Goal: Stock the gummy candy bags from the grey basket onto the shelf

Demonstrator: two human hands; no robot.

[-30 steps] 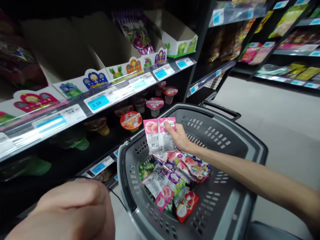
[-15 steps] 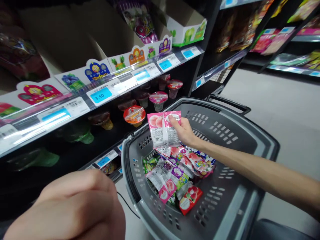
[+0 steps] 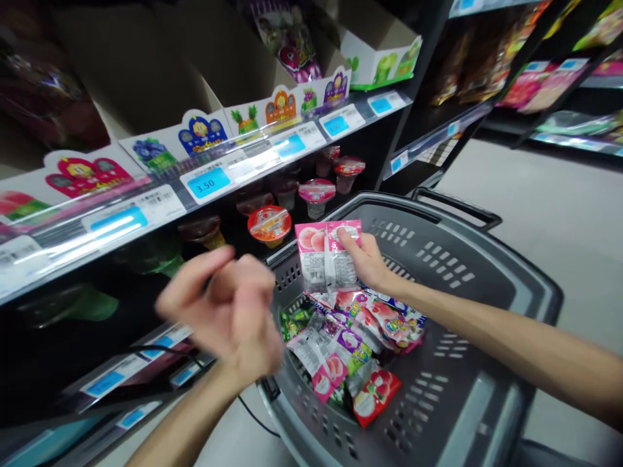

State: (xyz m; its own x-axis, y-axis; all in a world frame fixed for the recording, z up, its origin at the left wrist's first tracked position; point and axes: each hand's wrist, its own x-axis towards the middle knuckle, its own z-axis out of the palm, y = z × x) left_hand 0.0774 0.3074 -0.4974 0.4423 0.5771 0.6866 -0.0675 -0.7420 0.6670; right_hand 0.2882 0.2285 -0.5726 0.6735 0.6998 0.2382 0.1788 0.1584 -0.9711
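My right hand point(image 3: 367, 258) grips a pink-and-white candy packet point(image 3: 327, 266) with peach pictures. Its printed back faces me, with the thumb pressed on the top right corner. The packet hangs above the grey shopping basket point(image 3: 487, 311), in which several colourful candy packets lie, among them a red packet point(image 3: 377, 395) at the near side. My left hand point(image 3: 228, 311) is raised between the shelf and the basket's left rim, blurred by motion. Its fingers are loosely bent and apart, with nothing seen in them. An orange-lidded jelly cup point(image 3: 269, 224) stands on the shelf behind it.
A shelf edge with price tags point(image 3: 209, 185) runs along the left. Open cardboard display boxes point(image 3: 160, 152) stand on it, with several jelly cups on the level below. A thin black cable point(image 3: 253, 415) hangs near the basket. Further shelves and pale floor point(image 3: 525, 188) lie at right.
My left hand has moved from close at the lower left, forward toward the basket, and its curled fingers have loosened. My right hand still holds the packet. The view has shifted slightly.
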